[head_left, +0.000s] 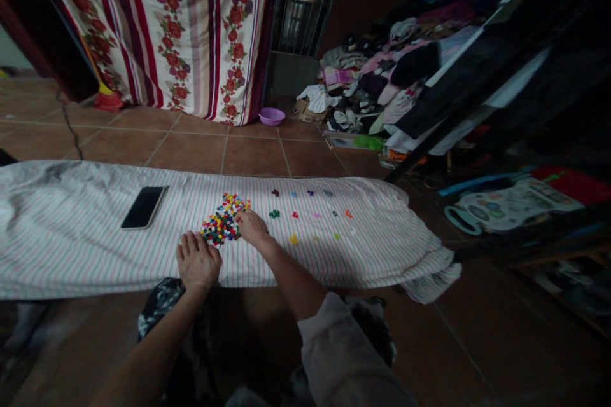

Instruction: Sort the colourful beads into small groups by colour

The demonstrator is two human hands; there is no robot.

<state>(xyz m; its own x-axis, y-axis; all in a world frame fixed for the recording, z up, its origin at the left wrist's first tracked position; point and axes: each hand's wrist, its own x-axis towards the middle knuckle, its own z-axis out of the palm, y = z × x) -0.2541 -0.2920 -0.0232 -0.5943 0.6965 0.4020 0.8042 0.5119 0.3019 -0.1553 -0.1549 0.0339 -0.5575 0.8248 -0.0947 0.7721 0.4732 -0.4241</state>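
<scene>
A pile of small multicoloured beads or plastic pieces (pixel 222 219) lies on the striped cloth (pixel 157 261). My left hand (pixel 198 259) rests flat on the cloth at the pile's near left edge, fingers stretched out and holding nothing. At the pile's right edge, my right hand (pixel 252 226) has its fingers pinched together; whatever is between them is hidden. To its right lie small single-colour groups, among them dark green pieces (pixel 273 213), red pieces (pixel 295 215), yellow pieces (pixel 293 239) and orange pieces (pixel 349 213).
A phone (pixel 144 207) lies left of the pile. Beyond the cloth-covered surface are a tiled floor (pixel 191 146), a floral curtain (pixel 205 32), a purple basin (pixel 272 116) and a heap of clothes (pixel 372 76). A white and red plastic object (pixel 520 203) stands at right.
</scene>
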